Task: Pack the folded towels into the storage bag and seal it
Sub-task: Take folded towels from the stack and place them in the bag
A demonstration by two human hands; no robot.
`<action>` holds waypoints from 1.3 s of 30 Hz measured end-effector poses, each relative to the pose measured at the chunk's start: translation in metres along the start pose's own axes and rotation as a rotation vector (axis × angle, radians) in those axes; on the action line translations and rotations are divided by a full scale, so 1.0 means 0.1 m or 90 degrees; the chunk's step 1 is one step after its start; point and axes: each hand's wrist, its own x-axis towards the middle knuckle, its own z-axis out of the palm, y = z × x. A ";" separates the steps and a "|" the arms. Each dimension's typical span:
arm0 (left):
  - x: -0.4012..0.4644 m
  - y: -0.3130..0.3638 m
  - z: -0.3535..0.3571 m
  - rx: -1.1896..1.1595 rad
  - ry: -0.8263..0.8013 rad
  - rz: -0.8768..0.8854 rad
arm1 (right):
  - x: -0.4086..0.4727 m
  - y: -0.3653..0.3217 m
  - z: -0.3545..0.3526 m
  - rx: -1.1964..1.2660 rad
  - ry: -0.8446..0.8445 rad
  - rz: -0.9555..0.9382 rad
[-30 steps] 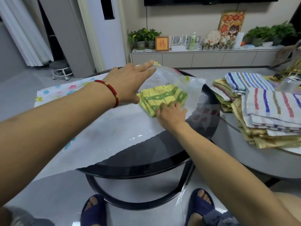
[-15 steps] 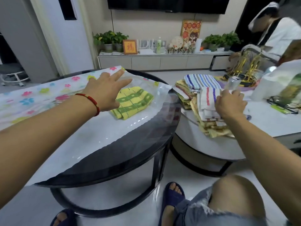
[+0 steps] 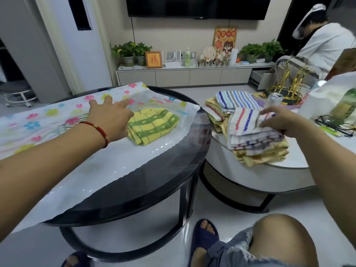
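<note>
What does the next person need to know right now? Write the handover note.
Left hand: open, holding up the storage bag's mouth on the black table.
Right hand: gripping the top striped towel of the stack on the white table.
Done: yellow-green towel is inside the bag.
Left: pack the remaining towels, seal the bag.

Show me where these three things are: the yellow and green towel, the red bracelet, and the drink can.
yellow and green towel [image 3: 154, 126]: head view, middle of its folded top face.
red bracelet [image 3: 99, 130]: head view, beads on the left wrist.
drink can [image 3: 274, 100]: head view, upper side wall below the lid.
</note>
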 end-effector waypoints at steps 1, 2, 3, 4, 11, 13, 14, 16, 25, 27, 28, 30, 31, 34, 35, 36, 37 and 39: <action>-0.01 -0.03 -0.01 0.005 -0.004 -0.002 | -0.07 -0.05 -0.04 0.107 -0.060 0.016; -0.01 -0.06 -0.04 0.002 -0.007 -0.001 | -0.16 -0.11 -0.07 0.195 -0.107 0.014; 0.00 -0.11 -0.07 -0.006 -0.005 0.002 | -0.25 -0.17 -0.09 0.258 -0.148 -0.003; 0.01 -0.17 -0.11 -0.012 0.001 0.008 | -0.34 -0.24 -0.09 0.301 -0.191 -0.027; 0.12 -0.64 -0.43 0.024 0.027 0.077 | -0.99 -1.00 0.67 0.313 -0.552 -0.192; 0.15 -0.72 -0.50 0.032 0.029 0.083 | -1.06 -1.30 1.19 0.336 -0.590 -0.229; 0.17 -0.75 -0.52 0.033 0.030 0.085 | -1.07 -1.46 1.46 0.355 -0.598 -0.239; 0.20 -0.80 -0.57 0.033 0.034 0.084 | -1.02 -1.79 1.98 0.404 -0.594 -0.229; 0.23 -0.93 -0.47 -0.001 0.077 0.102 | 0.06 -2.60 3.55 0.516 -0.181 -0.059; 0.25 -0.95 -0.43 -0.008 0.087 0.114 | 0.19 -2.56 3.69 0.412 -0.097 -0.069; 0.26 -0.95 -0.41 -0.011 0.093 0.118 | 0.21 -2.54 3.71 0.365 -0.070 -0.095; 0.27 -0.93 -0.37 -0.022 0.104 0.124 | 0.17 -2.50 3.69 0.296 -0.044 -0.157; 0.26 -0.91 -0.35 -0.032 0.111 0.126 | 0.14 -2.47 3.66 0.277 -0.041 -0.184; 0.26 -0.82 -0.29 -0.043 0.131 0.138 | -0.07 -2.26 3.40 0.215 -0.046 -0.277; 0.26 -0.78 -0.29 -0.042 0.136 0.143 | -0.17 -2.16 3.24 0.172 -0.047 -0.344; 0.27 -0.74 -0.28 -0.040 0.138 0.146 | -0.27 -2.07 3.05 0.118 -0.058 -0.427; 0.27 -0.70 -0.27 -0.040 0.137 0.148 | -0.36 -1.98 2.83 0.064 -0.085 -0.507; 0.31 -0.62 -0.26 -0.040 0.140 0.149 | -0.51 -1.76 2.37 -0.015 -0.164 -0.596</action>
